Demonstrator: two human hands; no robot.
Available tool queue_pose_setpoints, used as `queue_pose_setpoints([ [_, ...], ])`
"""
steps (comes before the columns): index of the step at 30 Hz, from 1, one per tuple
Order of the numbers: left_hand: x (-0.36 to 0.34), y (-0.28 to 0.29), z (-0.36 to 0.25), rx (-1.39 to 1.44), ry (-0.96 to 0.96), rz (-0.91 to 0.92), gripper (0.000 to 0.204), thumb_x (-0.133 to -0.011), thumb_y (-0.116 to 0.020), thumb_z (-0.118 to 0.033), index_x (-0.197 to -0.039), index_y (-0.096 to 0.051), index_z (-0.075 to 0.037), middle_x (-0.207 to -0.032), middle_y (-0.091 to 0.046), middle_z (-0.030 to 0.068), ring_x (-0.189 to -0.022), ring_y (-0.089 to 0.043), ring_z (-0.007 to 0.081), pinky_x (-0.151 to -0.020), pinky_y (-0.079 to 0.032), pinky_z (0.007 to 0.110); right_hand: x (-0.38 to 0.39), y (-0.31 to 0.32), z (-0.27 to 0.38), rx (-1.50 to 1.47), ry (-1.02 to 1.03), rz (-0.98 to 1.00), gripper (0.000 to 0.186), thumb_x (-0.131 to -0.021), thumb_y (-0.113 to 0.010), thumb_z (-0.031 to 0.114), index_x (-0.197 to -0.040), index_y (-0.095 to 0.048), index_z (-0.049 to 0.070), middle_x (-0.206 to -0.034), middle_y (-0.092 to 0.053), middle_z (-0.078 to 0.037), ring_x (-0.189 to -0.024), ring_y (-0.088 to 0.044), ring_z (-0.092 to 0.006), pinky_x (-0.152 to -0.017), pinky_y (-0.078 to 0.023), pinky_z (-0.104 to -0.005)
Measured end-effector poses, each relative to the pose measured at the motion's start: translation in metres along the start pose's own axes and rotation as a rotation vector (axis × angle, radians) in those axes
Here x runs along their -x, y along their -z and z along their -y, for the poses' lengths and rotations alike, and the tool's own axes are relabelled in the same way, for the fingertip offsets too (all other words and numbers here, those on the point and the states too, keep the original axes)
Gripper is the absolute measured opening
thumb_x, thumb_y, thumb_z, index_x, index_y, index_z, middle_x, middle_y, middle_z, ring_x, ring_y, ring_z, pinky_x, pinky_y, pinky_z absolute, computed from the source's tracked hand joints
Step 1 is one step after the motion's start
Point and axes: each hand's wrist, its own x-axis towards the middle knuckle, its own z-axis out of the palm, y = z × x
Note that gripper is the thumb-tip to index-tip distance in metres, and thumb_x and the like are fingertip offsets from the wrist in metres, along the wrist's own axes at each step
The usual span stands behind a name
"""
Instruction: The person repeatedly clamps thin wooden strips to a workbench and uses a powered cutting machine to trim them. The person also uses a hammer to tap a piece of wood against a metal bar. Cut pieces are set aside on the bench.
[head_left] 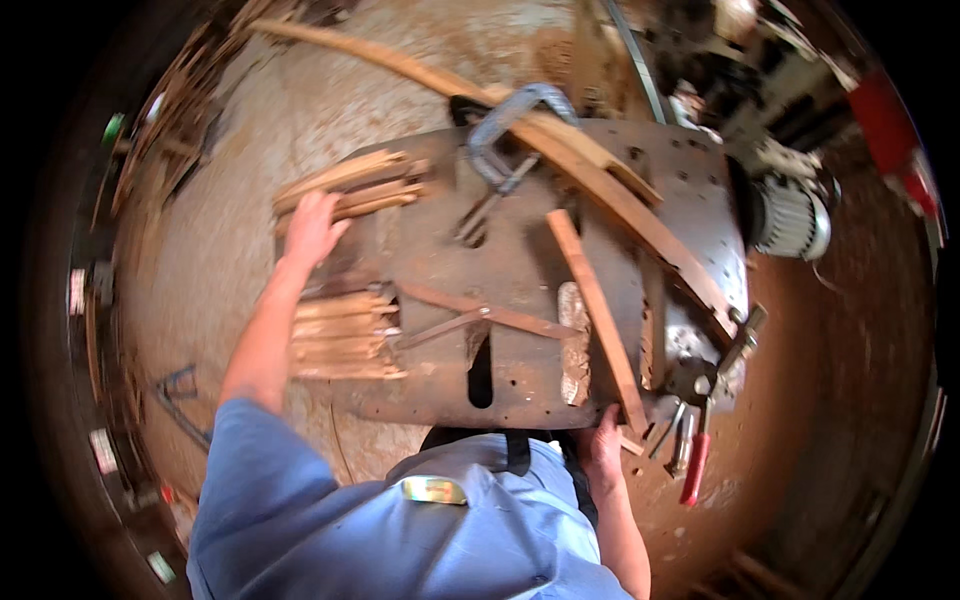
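My left hand [314,232] reaches onto the upper pile of wooden strips [375,180] at the table's left end. Its thumb stands apart from the fingers, and motion blurs the hand a little. At the near edge, my right hand [602,446] grips the near end of a single wooden strip [595,310]; part of its fingers is hidden. That strip slants away from me across the metal table [440,385]. A second pile of strips [345,338] lies closer, beside my left forearm. Between the piles and the single strip lies a hinged, angled brown tool [485,312].
A grey C-clamp [490,140] sits on a long wooden beam [620,195] crossing the table. Close to the right corner are a hammer [742,338] and a red-handled tool [695,470]. A motor [792,217] stands off the right end. Slots and holes pierce the tabletop.
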Motion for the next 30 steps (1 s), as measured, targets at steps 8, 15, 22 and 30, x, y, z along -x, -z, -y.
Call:
queue_pose_setpoints([
  [8,-0.001,0.009,-0.017,0.008,-0.169,0.152,0.047,-0.079,-0.072,-0.014,-0.121,-0.055,-0.001,-0.110,-0.057,0.0188,-0.109,-0.053,0.0384,-0.094,-0.045,0.045,-0.010,0.011,-0.019,0.007,0.132,-0.089,0.069,-0.099,-0.056,0.044,-0.149,-0.024,0.010,-0.144,-0.043,-0.012,-0.124,-0.052,-0.0332,-0.109,-0.039,-0.0543],
  [15,-0.030,0.071,-0.066,0.047,-0.295,-0.023,0.051,-0.081,-0.066,-0.006,-0.130,-0.053,0.001,-0.119,-0.059,0.0208,-0.109,-0.054,0.0392,-0.096,-0.044,0.047,-0.013,0.009,-0.026,0.148,0.169,-0.169,0.062,-0.100,-0.056,0.045,-0.139,-0.044,-0.001,-0.131,-0.052,-0.007,-0.117,-0.044,-0.0161,-0.103,-0.035,-0.0296],
  [22,-0.138,0.077,-0.349,0.282,-0.867,-0.142,0.052,-0.081,-0.061,-0.005,-0.133,-0.055,-0.006,-0.110,-0.065,0.0167,-0.102,-0.060,0.0339,-0.090,-0.050,0.044,-0.005,-0.006,-0.014,0.136,0.214,-0.162,0.061,-0.100,-0.055,0.044,-0.139,-0.045,-0.002,-0.130,-0.053,-0.008,-0.117,-0.045,-0.0174,-0.104,-0.035,-0.0313],
  [30,-0.129,-0.009,-0.544,0.466,-1.128,-0.058,0.044,-0.086,-0.062,-0.010,-0.130,-0.059,-0.012,-0.095,-0.063,0.0081,-0.095,-0.058,0.0262,-0.083,-0.050,0.039,-0.010,0.008,-0.025,0.168,0.197,-0.172,0.057,-0.101,-0.056,0.039,-0.138,-0.047,-0.003,-0.131,-0.054,-0.009,-0.119,-0.047,-0.0181,-0.104,-0.037,-0.0322],
])
